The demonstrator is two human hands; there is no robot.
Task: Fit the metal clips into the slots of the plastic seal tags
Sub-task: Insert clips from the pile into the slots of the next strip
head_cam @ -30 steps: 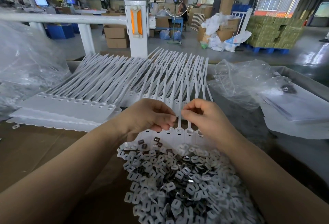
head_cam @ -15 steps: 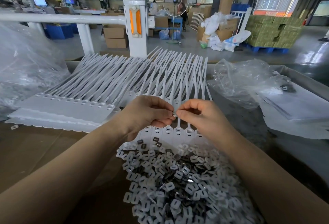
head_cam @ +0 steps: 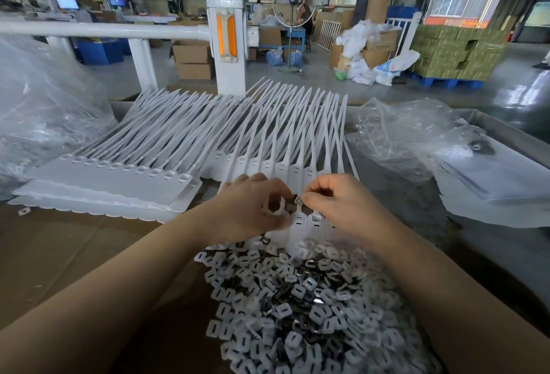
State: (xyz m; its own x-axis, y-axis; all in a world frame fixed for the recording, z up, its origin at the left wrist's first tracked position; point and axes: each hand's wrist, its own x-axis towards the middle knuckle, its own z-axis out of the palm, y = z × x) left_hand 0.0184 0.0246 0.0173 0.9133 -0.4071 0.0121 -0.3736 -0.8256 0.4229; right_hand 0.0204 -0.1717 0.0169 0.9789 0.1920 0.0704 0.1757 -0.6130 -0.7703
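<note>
Both hands meet over the middle of the tabletop (head_cam: 53, 254). The right hand (head_cam: 342, 207) pinches a small grey metal clip (head_cam: 298, 200) at its fingertips, and the left hand (head_cam: 253, 207), fingers curled, touches the same clip. It sits just above a row of joined white plastic seal tags (head_cam: 300, 222). A heap of loose grey-white clips (head_cam: 297, 314) lies toward the near edge.

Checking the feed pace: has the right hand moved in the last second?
Yes. The right hand lifted slightly away from the clip pile, farther up the tag strip, pinching a clip.
</note>
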